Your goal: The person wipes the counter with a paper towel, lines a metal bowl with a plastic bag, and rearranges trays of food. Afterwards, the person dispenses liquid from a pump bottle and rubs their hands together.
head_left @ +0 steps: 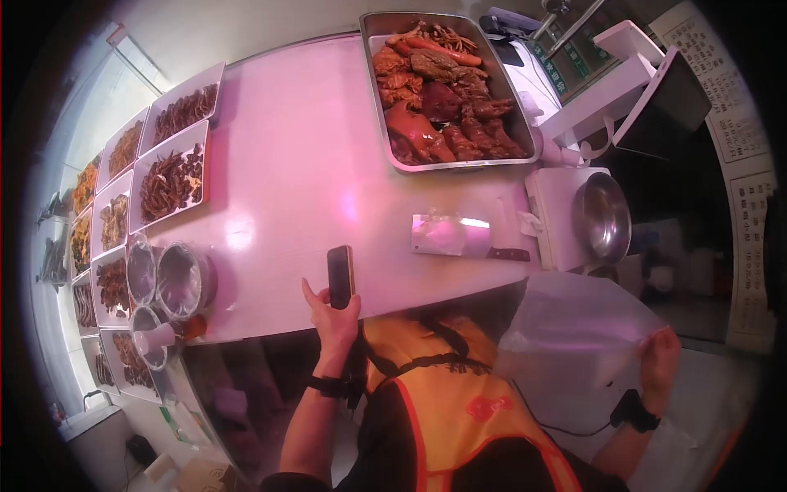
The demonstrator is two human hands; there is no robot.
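Observation:
My left hand [336, 324] is closed around a smartphone [339, 277] over the front edge of the table. The phone stands upright in the view with its dark screen showing. Out to the right, my right hand [657, 361] grips the corner of a translucent plastic bag [574, 328], which spreads from the table's front edge to my fingers. A cleaver [451, 235] lies flat on the tabletop between the phone and a white scale [561, 217]; its dark handle points right.
A large metal tray [534, 156] of braised meats stands at the back. White trays [203, 168] of food line the left, near several metal bowls [209, 283]. A steel bowl [602, 217] sits on the scale. A monitor [664, 107] juts in at the upper right.

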